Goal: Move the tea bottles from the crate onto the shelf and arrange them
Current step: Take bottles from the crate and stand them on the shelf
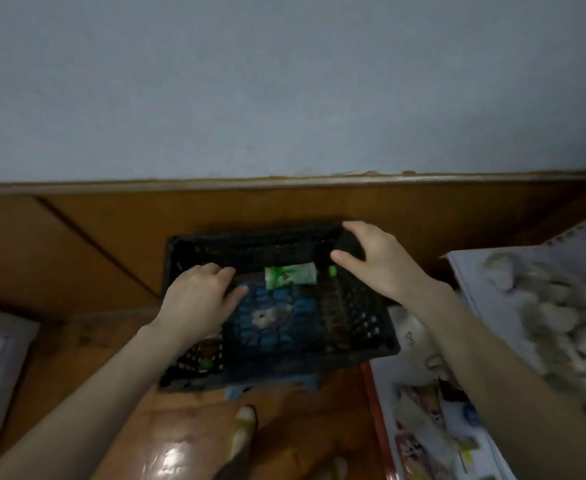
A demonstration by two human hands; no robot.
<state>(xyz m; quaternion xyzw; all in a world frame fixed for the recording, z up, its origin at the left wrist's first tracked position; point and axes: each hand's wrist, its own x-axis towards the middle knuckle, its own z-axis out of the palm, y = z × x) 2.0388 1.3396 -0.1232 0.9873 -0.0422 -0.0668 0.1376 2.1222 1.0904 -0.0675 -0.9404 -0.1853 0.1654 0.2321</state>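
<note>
Dim, soft picture with motion blur throughout. Below the black crate (pixel 277 306), white glare gleams on the glossy floor (pixel 170 459); right of it, papers (pixel 544 306) smear. Straight edges bow toward the corners.

A black crate (pixel 361 327) sits on the wooden floor (pixel 77 244) against the wall's foot. The left hand (pixel 198 299) reaches in over its left edge, fingers curled (whether they grip anything cannot be told). The right hand (pixel 378 261) spreads open above the far right corner. A green-labelled bottle (pixel 290 276) lies on its side near the crate's far edge.
</note>
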